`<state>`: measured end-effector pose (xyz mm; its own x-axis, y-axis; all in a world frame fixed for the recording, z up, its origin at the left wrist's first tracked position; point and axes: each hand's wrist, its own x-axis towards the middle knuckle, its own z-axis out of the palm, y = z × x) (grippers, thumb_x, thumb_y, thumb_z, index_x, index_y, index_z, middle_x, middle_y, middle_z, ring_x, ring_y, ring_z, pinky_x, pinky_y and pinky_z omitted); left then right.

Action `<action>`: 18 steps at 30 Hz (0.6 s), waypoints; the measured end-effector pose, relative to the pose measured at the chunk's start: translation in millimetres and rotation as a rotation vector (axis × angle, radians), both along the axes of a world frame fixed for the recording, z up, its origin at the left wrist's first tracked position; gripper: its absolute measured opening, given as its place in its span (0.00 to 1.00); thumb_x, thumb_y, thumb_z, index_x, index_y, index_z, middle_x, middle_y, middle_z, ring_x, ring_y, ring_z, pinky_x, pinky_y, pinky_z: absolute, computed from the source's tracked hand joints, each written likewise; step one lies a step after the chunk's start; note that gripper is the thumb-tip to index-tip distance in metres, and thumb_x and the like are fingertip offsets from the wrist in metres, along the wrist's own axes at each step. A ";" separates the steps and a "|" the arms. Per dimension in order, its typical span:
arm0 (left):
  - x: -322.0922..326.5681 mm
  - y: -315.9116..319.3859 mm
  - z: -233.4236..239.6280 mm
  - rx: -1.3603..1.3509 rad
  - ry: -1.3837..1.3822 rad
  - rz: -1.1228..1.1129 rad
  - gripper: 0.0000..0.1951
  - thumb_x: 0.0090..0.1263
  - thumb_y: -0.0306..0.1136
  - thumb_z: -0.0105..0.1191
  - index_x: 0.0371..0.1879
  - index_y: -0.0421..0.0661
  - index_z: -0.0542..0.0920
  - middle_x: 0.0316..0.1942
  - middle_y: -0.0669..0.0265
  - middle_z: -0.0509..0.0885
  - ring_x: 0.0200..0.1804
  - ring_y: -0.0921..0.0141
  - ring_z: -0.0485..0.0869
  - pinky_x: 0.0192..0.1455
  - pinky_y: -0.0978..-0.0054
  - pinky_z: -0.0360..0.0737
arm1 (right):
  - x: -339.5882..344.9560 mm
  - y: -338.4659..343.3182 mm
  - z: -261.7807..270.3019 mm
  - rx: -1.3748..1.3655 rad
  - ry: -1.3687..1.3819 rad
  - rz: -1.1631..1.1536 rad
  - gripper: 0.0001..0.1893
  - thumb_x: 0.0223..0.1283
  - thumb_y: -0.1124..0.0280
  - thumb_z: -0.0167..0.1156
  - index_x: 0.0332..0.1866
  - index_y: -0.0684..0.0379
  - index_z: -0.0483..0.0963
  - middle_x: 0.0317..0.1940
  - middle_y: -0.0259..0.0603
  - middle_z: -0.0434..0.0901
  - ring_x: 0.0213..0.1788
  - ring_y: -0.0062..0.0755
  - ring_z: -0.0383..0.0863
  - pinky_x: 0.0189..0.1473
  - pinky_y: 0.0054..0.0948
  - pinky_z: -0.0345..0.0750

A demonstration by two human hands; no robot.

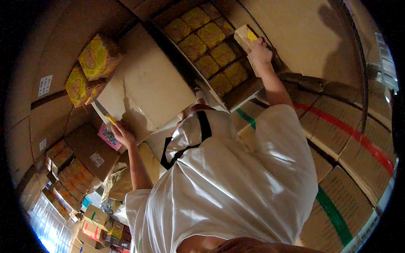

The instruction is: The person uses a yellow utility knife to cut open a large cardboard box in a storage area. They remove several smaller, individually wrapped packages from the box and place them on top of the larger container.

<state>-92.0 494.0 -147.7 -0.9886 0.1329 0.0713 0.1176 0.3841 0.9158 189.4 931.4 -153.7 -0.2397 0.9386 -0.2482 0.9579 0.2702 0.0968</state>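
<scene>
My left hand (123, 134) grips a knife (102, 108) with a yellow handle. Its blade points up and left, its tip close to two yellow-and-brown packages (93, 60) at the left. On the right, my right hand (260, 54) holds a light brown box (245, 37) with a yellow mark, by the right side of an open cardboard carton (218, 96). Rows of packs with round yellow tops (193, 46) fill much of that carton. A flat cardboard panel (155, 76) lies between my hands, left of the carton.
Stacked cartons with red tape (345, 126) and green tape (333, 215) stand at the right. More cartons (91, 151) and a pink printed item (109, 136) are at the left. Crumpled brown wrapping (117, 180) lies below my left forearm. Further boxes (96, 216) sit at the lower left.
</scene>
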 end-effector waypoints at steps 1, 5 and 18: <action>1.0 1.7 1.7 -0.001 0.003 0.012 0.15 0.67 0.41 0.39 0.22 0.45 0.65 0.15 0.73 0.64 0.19 0.79 0.62 0.21 0.82 0.61 | 0.4 0.7 0.2 0.008 -0.014 -0.002 0.32 0.43 0.53 0.58 0.48 0.63 0.55 0.42 0.52 0.69 0.39 0.44 0.76 0.39 0.38 0.73; 5.5 8.9 13.2 -0.016 0.011 -0.014 0.15 0.67 0.41 0.40 0.22 0.45 0.65 0.16 0.74 0.64 0.19 0.80 0.62 0.21 0.83 0.60 | 2.0 -0.4 5.2 0.015 0.007 -0.016 0.32 0.43 0.53 0.58 0.48 0.63 0.55 0.42 0.53 0.69 0.39 0.44 0.76 0.39 0.38 0.73; 8.2 -5.0 16.0 0.026 0.022 -0.055 0.14 0.68 0.41 0.38 0.25 0.44 0.67 0.17 0.72 0.68 0.19 0.79 0.65 0.21 0.82 0.65 | -52.4 -80.7 169.8 0.043 0.554 0.308 0.37 0.37 0.46 0.62 0.52 0.57 0.59 0.39 0.50 0.75 0.38 0.48 0.76 0.38 0.38 0.74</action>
